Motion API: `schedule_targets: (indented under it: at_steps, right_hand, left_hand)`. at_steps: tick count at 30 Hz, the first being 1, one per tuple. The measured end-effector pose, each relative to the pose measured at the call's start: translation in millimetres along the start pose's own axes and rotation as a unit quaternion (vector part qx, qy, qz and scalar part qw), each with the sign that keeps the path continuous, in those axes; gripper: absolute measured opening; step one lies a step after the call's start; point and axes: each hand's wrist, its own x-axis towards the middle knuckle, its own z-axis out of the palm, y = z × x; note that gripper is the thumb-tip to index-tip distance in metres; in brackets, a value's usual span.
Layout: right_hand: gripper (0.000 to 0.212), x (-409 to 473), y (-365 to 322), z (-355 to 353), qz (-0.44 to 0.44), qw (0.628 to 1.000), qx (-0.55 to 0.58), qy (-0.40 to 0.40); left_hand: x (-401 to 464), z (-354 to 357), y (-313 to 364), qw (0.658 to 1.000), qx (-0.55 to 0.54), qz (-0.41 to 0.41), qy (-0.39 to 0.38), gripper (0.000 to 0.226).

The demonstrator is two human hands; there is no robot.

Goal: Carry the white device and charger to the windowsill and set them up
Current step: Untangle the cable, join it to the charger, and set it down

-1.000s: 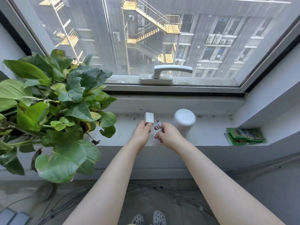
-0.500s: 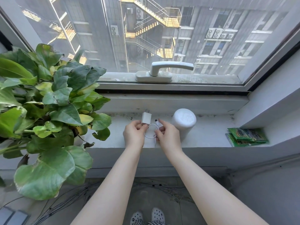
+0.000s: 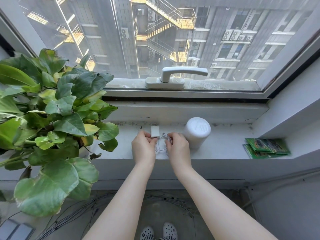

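- The device (image 3: 197, 132), a white cylinder, stands upright on the windowsill (image 3: 225, 146) toward its back edge; smooth plastic, probably light, best taken around its sides.
- The charger (image 3: 155, 131) sits just left of it, pinched by the left hand (image 3: 143, 147) (small and rigid, an easy fingertip hold).
- The right hand (image 3: 177, 146) is closed on the thin cable (image 3: 161, 144), looped between the hands; it looks limp and springy, so I'd hold it near the plug.
- The plant (image 3: 52, 118) crowds the sill's left end.
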Motion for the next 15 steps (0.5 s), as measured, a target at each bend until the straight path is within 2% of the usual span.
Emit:
schedule_targets:
  at_steps: [6, 15]
  right_hand:
    - [0.029, -4.8, 4.1, 3.5, -0.025, 0.998, -0.049, 0.003]
    - [0.025, -6.3, 6.7, 1.5, -0.006, 0.999, -0.042, -0.005]
  left_hand:
    - [2.2, 0.9, -2.1, 0.997, 0.032, 0.073, -0.002, 0.029]
    - [1.6, 0.2, -2.9, 0.997, 0.024, 0.066, -0.003, 0.032]
